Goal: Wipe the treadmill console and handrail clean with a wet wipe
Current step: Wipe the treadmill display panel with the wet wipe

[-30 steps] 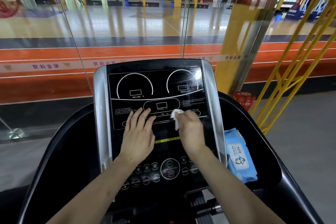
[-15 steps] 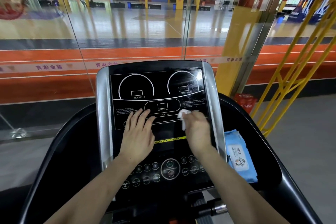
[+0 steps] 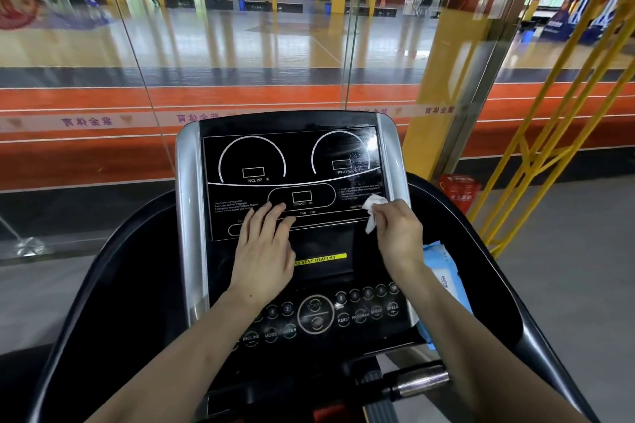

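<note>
The right hand [image 3: 400,233] has its grip curled round a crumpled white wet wipe [image 3: 372,209], pressing it to the treadmill console [image 3: 295,161] at 3 o'clock on the display panel. The left hand [image 3: 263,251] lies flat, fingers straight, on the panel's middle. A blue wipes pack [image 3: 443,271] sits at the console's right edge. Beyond the glass wall [image 3: 240,45] lies an orange-floored sports hall.

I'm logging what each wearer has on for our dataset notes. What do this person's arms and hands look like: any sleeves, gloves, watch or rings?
Both forearms are bare to the bottom edge of the picture: no sleeves show. The left hand and the right hand wear no gloves, and no watch, bracelet or ring is visible on the wrists or on the fingers that show.
</note>
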A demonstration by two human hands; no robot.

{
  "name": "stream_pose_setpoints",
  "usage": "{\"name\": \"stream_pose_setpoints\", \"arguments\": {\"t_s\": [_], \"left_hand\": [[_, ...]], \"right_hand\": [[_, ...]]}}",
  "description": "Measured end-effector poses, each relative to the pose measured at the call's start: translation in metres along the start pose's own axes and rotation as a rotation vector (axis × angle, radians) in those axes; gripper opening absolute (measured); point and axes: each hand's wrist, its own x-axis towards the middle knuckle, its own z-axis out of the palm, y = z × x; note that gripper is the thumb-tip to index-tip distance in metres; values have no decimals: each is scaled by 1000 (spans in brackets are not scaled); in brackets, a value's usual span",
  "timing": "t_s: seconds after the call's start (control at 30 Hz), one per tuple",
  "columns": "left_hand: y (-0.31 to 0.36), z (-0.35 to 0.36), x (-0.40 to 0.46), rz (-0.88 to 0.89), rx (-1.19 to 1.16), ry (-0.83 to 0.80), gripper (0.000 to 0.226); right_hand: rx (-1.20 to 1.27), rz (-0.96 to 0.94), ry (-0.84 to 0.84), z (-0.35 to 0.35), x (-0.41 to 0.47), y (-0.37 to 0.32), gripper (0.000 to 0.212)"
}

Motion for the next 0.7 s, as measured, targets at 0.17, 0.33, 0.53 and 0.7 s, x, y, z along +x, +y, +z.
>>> {"name": "stream_pose_setpoints", "arguments": {"t_s": [0.17,0.33,0.53,0.7], "left_hand": [[-11,-2,-5,-19,-1,19,50],[-26,-6,-14,-64,12,29,50],[-33,-13,-25,-101,11,45,52],[-31,-15,-23,-86,8,42,50]], "right_hand": [[-22,-66,-87,19,-7,-21,10],[53,-180,-190,52,-25,-63,5],[85,-339,-316,70,-35,-101,17],[-1,-98,-152,19,-11,-20,16]]}}
